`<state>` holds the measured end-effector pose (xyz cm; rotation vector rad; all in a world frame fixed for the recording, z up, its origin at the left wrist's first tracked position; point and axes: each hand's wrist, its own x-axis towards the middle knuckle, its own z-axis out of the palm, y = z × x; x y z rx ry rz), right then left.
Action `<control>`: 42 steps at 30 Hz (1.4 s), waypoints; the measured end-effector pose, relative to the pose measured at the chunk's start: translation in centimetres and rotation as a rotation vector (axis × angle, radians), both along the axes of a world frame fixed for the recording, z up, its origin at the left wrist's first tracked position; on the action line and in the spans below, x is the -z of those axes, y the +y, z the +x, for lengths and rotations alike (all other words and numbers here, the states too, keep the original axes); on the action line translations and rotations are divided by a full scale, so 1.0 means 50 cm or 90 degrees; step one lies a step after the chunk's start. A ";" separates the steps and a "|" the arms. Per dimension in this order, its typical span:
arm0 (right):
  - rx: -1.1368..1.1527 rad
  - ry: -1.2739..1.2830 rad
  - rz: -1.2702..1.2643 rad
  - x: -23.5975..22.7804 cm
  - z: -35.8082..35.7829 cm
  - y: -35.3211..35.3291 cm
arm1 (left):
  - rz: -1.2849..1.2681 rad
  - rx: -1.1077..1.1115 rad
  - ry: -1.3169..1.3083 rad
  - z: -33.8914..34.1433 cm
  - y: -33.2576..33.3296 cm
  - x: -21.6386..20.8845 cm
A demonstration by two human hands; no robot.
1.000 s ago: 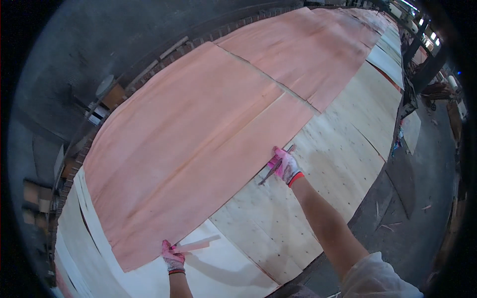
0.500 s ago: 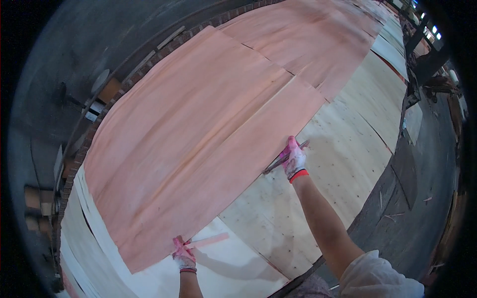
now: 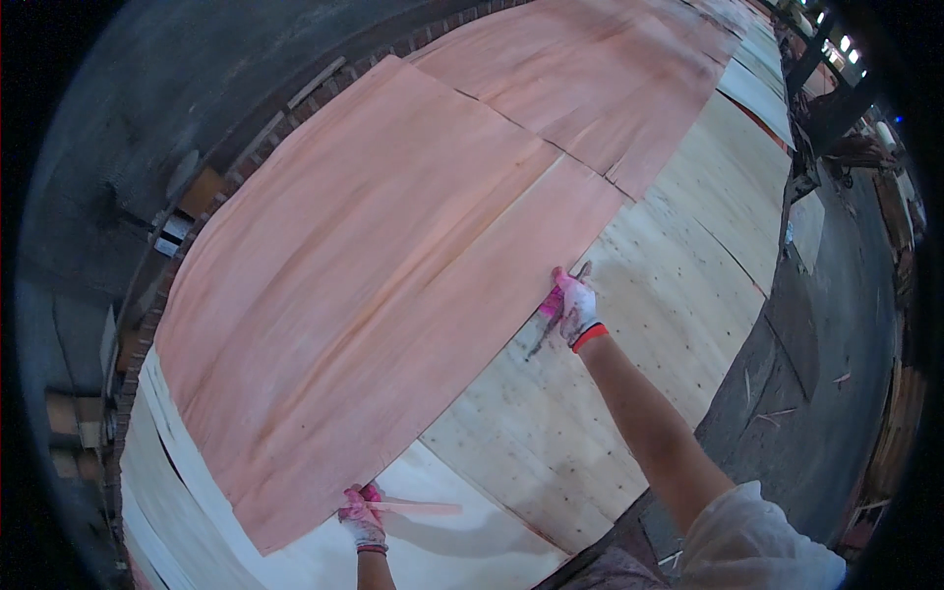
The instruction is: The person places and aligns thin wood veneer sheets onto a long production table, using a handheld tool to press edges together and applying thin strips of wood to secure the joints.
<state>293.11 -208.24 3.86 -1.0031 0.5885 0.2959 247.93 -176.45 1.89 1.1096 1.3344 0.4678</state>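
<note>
A large pink wood veneer sheet [image 3: 364, 285] lies over paler veneer [image 3: 551, 403]. My left hand [image 3: 362, 515], in a pink-stained white glove, is closed at the sheet's near edge. From its fingers a narrow pink veneer strip [image 3: 423, 508] sticks out to the right, over a white sheet [image 3: 472, 541]. My right hand [image 3: 574, 307], gloved alike with a red cuff, grips a long, thin dark tool [image 3: 537, 344] whose exact kind I cannot make out. Its fingertips are at the sheet's right edge. The tool is tilted, its ends showing above and below the hand.
Another pink sheet [image 3: 600, 79] lies farther along, meeting the first at a dark, uneven seam. A brick-like border [image 3: 256, 152] follows the left side. Cardboard boxes [image 3: 69, 415] stand at the far left. Scraps [image 3: 775, 415] lie on the grey floor to the right.
The view has shifted slightly. The tool in my right hand has turned steeper. My left hand sits a little lower, and its veneer strip now points nearly level instead of upward.
</note>
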 end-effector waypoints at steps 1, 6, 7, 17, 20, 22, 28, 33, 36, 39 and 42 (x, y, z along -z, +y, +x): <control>0.002 0.002 -0.004 0.011 0.009 -0.008 | 0.027 0.001 0.008 0.011 -0.013 -0.007; 0.091 0.040 -0.030 -0.002 0.024 0.050 | -0.015 0.010 0.054 -0.017 -0.001 -0.030; 0.039 0.059 -0.045 0.005 0.020 0.051 | 0.020 0.033 -0.026 -0.017 -0.001 -0.027; -0.080 0.021 -0.022 0.016 0.028 0.000 | -0.141 0.001 0.047 0.044 -0.012 -0.089; -0.053 0.089 -0.097 -0.006 0.025 0.035 | -0.105 0.013 0.168 0.022 0.007 -0.049; -0.097 0.058 -0.048 0.019 0.046 0.007 | -0.087 0.024 0.121 0.013 0.010 -0.016; -0.159 -0.036 -0.013 0.014 0.023 0.009 | -0.249 0.117 -0.141 -0.006 0.018 -0.088; -0.121 -0.245 -0.166 -0.180 -0.222 0.020 | -0.264 0.385 -0.018 -0.160 -0.145 -0.182; -0.290 -0.506 -0.209 -0.171 -0.384 -0.027 | -0.312 0.282 -0.056 -0.335 -0.289 -0.156; -0.410 -0.467 -0.220 -0.134 -0.473 -0.018 | -0.021 0.280 0.003 -0.628 -0.469 -0.051; -0.392 -0.467 -0.238 -0.183 -0.542 -0.010 | -0.316 -0.330 -0.159 -0.758 -0.612 -0.235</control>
